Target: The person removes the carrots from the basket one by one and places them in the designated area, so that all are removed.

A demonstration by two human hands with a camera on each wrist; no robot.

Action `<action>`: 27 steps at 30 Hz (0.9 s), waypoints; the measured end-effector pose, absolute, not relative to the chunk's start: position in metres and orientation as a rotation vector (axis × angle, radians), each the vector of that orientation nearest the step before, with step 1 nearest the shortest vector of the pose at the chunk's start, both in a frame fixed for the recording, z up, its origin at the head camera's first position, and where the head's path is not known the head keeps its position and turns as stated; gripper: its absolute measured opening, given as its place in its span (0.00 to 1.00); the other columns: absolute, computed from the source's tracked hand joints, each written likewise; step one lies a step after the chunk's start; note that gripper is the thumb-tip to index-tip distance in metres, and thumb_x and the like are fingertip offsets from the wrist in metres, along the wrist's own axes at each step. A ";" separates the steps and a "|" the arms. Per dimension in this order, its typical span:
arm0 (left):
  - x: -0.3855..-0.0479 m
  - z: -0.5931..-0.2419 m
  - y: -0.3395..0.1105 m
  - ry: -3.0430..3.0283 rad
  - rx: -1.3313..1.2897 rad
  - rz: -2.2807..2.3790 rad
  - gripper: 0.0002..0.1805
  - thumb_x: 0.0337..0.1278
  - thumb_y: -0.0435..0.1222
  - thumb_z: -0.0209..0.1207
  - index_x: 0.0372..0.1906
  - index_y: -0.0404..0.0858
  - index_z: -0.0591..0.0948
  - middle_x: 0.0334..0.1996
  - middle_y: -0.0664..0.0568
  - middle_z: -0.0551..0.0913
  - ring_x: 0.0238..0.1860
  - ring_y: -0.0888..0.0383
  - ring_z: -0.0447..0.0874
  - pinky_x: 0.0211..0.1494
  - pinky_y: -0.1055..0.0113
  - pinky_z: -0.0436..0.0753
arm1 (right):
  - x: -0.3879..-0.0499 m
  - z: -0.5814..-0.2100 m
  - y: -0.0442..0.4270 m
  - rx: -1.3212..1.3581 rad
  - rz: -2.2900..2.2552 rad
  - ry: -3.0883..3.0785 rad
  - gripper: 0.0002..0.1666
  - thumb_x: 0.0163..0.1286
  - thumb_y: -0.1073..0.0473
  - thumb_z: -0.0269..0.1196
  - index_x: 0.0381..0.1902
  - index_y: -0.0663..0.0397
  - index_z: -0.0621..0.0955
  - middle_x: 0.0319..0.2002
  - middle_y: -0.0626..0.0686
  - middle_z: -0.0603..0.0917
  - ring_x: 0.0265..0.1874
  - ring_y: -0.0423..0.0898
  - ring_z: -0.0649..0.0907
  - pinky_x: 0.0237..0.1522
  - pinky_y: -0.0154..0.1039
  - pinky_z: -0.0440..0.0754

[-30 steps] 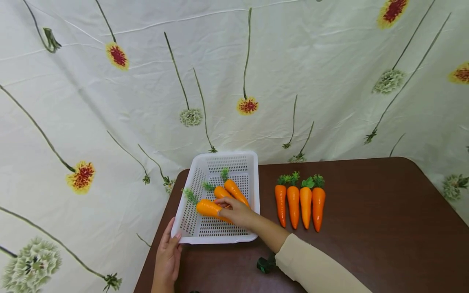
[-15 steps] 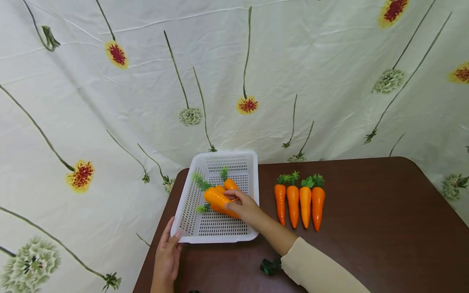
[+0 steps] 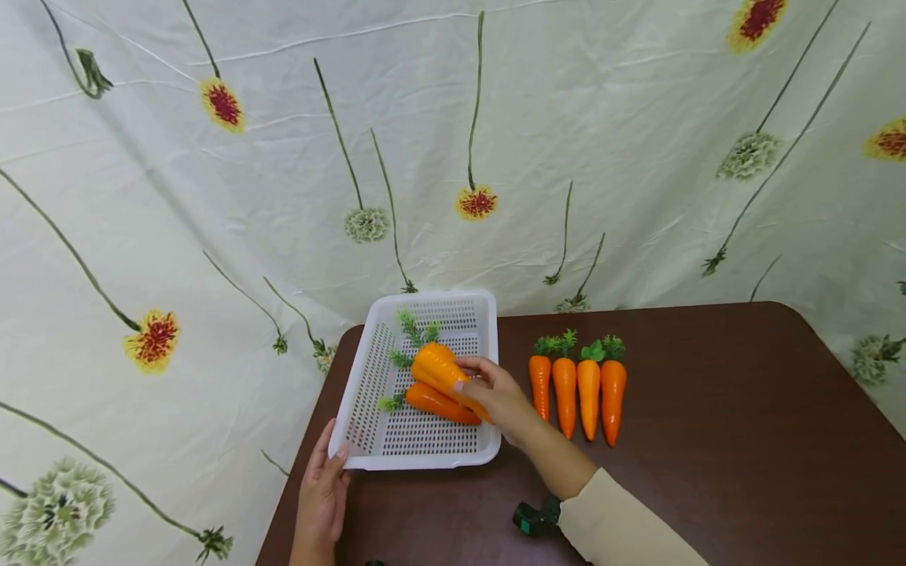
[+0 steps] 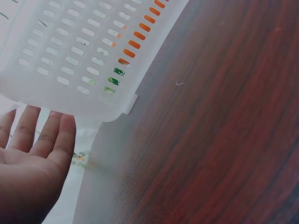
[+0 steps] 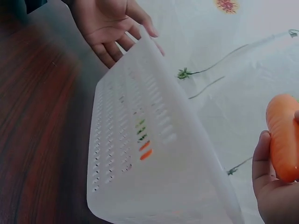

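slanting in the right hand (image 3: 501,395), one carrot (image 3: 436,367) points its tip near-right.

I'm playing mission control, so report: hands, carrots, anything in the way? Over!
Left hand gripping white slotted basket by corner. Right hand pinching artificial carrot above it. Redder carrot lies inside. No obstruction visible.

A basket (image 3: 418,464) sits at the left end of a table (image 3: 743,409), a cloth (image 3: 637,118) behind, the left hand (image 3: 324,495) at the basket's near left corner and the right hand (image 3: 499,397) holding a carrot (image 3: 439,368) above it. Another carrot (image 3: 440,403) lies inside, nearer the front, while a row of four (image 3: 587,397) lies to the basket's right.
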State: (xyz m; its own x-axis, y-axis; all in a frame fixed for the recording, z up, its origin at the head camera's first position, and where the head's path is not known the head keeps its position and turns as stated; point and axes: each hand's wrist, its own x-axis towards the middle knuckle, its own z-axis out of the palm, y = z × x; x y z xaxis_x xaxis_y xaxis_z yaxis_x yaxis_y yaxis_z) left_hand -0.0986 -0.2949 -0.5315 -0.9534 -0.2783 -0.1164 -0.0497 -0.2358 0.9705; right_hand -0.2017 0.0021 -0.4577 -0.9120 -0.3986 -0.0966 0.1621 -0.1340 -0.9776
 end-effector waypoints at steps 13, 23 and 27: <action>-0.098 -0.531 -0.295 -1.831 0.443 -2.328 0.32 0.78 0.37 0.50 0.80 0.49 0.58 0.65 0.65 0.74 0.61 0.69 0.79 0.58 0.74 0.79 | -0.204 -0.457 0.032 -0.197 -2.144 1.812 0.29 0.73 0.57 0.63 0.69 0.53 0.72 0.64 0.58 0.76 0.57 0.48 0.80 0.60 0.40 0.80; -0.098 -0.532 -0.295 -1.812 0.420 -2.347 0.32 0.77 0.36 0.50 0.80 0.48 0.58 0.65 0.66 0.75 0.61 0.68 0.79 0.58 0.74 0.79 | -0.207 -0.471 0.052 -0.081 -2.170 1.850 0.30 0.73 0.58 0.63 0.71 0.52 0.70 0.64 0.59 0.75 0.57 0.49 0.80 0.60 0.42 0.81; -0.098 -0.533 -0.294 -1.833 0.401 -2.323 0.31 0.78 0.36 0.50 0.80 0.48 0.58 0.66 0.65 0.74 0.62 0.69 0.79 0.58 0.75 0.79 | -0.206 -0.476 0.061 -0.026 -2.186 1.867 0.31 0.73 0.59 0.62 0.71 0.53 0.70 0.65 0.59 0.74 0.55 0.50 0.83 0.61 0.44 0.81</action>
State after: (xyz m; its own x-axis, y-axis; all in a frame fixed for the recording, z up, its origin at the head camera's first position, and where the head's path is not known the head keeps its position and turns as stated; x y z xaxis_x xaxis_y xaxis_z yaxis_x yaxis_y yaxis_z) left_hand -0.0984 -0.2942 -0.5333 -0.9520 -0.2844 -0.1128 -0.0435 -0.2392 0.9700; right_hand -0.2058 0.0613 -0.4756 -0.9644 -0.2120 -0.1580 0.1892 -0.1358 -0.9725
